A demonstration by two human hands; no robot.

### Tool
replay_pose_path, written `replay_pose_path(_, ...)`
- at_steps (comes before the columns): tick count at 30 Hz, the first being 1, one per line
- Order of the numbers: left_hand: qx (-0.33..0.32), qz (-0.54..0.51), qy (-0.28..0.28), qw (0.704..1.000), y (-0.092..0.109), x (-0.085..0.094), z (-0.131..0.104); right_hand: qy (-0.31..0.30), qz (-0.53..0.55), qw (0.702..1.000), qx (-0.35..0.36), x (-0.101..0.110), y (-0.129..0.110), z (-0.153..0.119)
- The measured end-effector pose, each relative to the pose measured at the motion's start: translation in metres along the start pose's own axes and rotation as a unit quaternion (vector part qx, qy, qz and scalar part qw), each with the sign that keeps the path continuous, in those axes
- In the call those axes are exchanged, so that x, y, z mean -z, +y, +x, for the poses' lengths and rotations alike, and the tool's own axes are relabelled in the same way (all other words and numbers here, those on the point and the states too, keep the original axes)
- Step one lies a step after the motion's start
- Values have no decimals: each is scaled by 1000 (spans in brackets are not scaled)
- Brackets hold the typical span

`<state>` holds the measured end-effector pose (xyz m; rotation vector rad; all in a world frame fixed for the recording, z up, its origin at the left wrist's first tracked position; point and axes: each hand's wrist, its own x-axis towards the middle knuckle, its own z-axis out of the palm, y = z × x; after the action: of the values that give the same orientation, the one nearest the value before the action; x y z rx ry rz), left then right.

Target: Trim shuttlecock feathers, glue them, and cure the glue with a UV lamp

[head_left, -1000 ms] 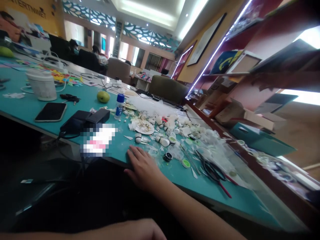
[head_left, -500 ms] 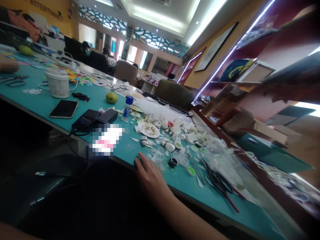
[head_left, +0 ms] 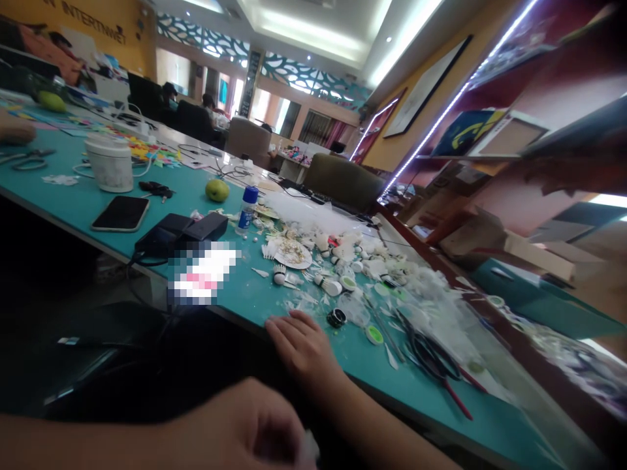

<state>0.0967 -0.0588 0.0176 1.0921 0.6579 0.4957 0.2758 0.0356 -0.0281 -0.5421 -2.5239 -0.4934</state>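
Observation:
My right hand (head_left: 304, 349) lies at the table's near edge with its fingers stretched out over the teal top, holding nothing. Low in front of me, my left hand (head_left: 245, 424) is curled closed. A blurred whitish bit (head_left: 311, 449) shows at its fingertips, too unclear to name. Just past the right hand sits a small black ring-shaped piece (head_left: 336, 318). Beyond are shuttlecocks (head_left: 279, 274), loose feathers and a round white plate (head_left: 292, 253) with scraps on it. To the right lie scissors (head_left: 426, 349) with dark handles and a green-faced disc (head_left: 374, 335).
A blue-capped bottle (head_left: 247, 209), a green fruit (head_left: 217, 190), a phone (head_left: 120, 213), a black power adapter (head_left: 208, 226) and a white tub (head_left: 108, 163) stand along the table. Another person's hand (head_left: 17, 128) is at far left. Cardboard boxes (head_left: 533, 254) fill the right side.
My left hand has come up into view from below, curled closed. My right hand has slid slightly, its fingers now lying flatter at the table edge.

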Motion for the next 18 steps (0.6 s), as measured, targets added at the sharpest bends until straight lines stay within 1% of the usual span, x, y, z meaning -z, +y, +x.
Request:
replay_pose_path(2, -10, -18, 84, 996, 7, 9, 8, 18, 17, 1000, -10, 15, 7, 1)
replay_pose_path(3, -18, -30, 122, 992, 10, 13, 11, 36, 35, 999, -18, 24, 9, 0)
replay_pose_path(5, -34, -47, 166, 984, 15, 20, 15, 65, 56, 996, -40, 45, 12, -4)
replay_pose_path(6, -41, -51, 173, 983, 16, 23, 16, 66, 61, 995, -51, 56, 11, -9)
replay_pose_path(8, -50, -48, 177, 982, 17, 25, 18, 58, 75, 994, -49, 75, 7, -20)
replay_pose_path(11, -52, -44, 178, 982, 14, 24, 21, 24, 97, 994, -48, 93, -4, -38)
replay_pose_path(13, -55, -45, 178, 981, 13, 21, 23, 34, 115, 990, -69, 95, -10, -48)
replay_pose_path(16, -69, -40, 175, 981, 13, 16, 28, 90, 156, 977, -112, 86, -14, -54)
replay_pose_path(17, -73, -36, 173, 982, 13, 14, 29, 97, 169, 973, -123, 83, -14, -53)
replay_pose_path(18, -73, -30, 172, 982, 14, 12, 31, 91, 183, 970, -135, 80, -15, -52)
